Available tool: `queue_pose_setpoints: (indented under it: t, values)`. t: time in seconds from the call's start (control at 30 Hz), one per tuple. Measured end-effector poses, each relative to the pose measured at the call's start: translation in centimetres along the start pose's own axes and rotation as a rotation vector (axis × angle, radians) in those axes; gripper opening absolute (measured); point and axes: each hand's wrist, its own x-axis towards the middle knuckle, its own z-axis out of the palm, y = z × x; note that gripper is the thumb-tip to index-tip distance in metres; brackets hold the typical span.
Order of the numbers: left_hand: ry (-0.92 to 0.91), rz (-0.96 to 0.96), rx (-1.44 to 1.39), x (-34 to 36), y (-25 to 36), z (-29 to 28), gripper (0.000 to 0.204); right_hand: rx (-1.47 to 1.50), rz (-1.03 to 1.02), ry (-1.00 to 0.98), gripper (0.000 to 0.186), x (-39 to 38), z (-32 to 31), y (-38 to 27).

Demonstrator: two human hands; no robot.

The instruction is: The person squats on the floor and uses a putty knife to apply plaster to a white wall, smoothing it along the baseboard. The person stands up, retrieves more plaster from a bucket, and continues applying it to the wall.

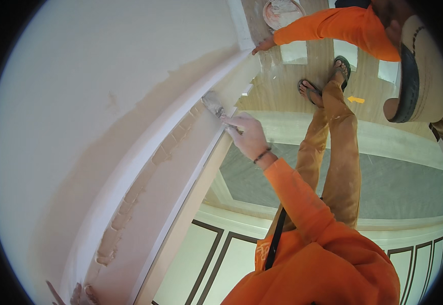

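My right hand (249, 136), with a dark bracelet at the wrist, is closed on a putty knife (213, 104). The knife's smeared blade lies against a pale ledge (168, 185) beside the wall. From the blade a ridged strip of wet beige putty (124, 208) runs along the ledge toward the lower left. Only some fingers of my left hand (81, 294) show at the lower left rim. They are spread near the putty's lower end, coated with pale smears, and appear to hold nothing.
A co-worker in a cap (430, 71) is at the upper right, with an orange sleeve (328, 30) and a hand (264, 46) by the wall's far end. A round tub of pale paste (282, 14) stands nearby. Damp-looking tan patches mark the wall (94, 147).
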Motion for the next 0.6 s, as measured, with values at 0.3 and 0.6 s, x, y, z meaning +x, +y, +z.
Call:
queue_pose_setpoints:
  t: [0.3, 0.6]
  values:
    - [-0.023, -0.161, -0.003, -0.4, 0.3, -0.4, 0.075, -0.02, 0.02, 0.009, 0.024, 1.0, -0.4, 1.8]
    - [-0.033, -0.082, 0.051, -0.2, -0.9, 0.0, 0.075, 0.019, 0.058, 0.054, 0.023, 1.2, -0.8, 3.8]
